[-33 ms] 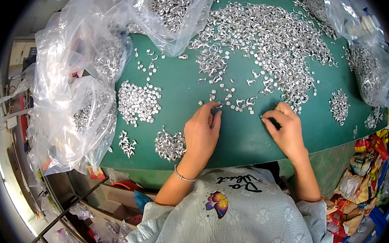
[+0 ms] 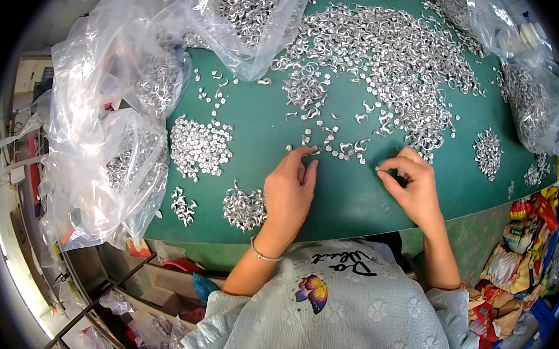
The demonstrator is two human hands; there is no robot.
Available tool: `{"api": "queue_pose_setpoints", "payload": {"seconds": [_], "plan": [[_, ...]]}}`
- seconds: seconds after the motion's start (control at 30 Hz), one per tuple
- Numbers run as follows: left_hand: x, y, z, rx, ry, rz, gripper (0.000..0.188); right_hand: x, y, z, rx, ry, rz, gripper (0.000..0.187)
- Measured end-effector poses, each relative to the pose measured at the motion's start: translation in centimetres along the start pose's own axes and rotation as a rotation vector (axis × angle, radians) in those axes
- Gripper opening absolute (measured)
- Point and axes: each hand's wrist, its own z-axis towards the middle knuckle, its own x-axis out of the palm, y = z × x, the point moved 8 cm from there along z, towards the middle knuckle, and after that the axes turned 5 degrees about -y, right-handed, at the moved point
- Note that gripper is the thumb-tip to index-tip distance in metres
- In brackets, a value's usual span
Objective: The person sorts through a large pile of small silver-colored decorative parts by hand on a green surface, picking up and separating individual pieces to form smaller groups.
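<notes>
Big spread of loose metal parts (image 2: 389, 59) at far centre of table (image 2: 348, 204); small sorted piles (image 2: 199, 145) left, one pile (image 2: 487, 151) right; bags of parts (image 2: 111, 145) along left edge (more behind), hands between the piles

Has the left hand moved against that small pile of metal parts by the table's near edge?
No. The left hand sits just right of the small pile, fingertips at the scattered metal parts, same as in the earlier picture.

Your small curved silver metal pieces (image 2: 332, 146) lie loosely scattered on the green table (image 2: 257, 128), just below the big heap (image 2: 389, 53).
</notes>
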Motion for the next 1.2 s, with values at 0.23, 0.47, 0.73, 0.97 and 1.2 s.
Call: {"api": "queue_pose_setpoints", "payload": {"seconds": [0.23, 0.47, 0.73, 0.97, 1.2], "plan": [[-0.4, 0.8, -0.2, 0.021, -0.080, 0.019, 0.021, 2.6, -0.1, 0.4, 0.537, 0.176, 1.335, 0.016], [0.3, 0.0, 0.3, 0.067, -0.086, 0.135, 0.021, 4.3, 2.0, 3.8, 0.041, 0.022, -0.030, 0.013], [1.5, 3.0, -1.0, -0.390, 0.261, -0.776, 0.007, 3.7, -1.3, 2.3, 0.255, 0.105, 0.110, 0.011], [1.9, 2.7, -0.4, -0.497, 0.343, -1.203, 0.006, 1.2, -3.5, 0.2, 0.557, -0.115, 0.691, 0.026], [4.4, -4.2, 2.1, 0.208, 0.113, 0.072, 0.018, -0.1, -3.1, -0.7, 0.359, -0.180, 0.297, 0.014]]}}
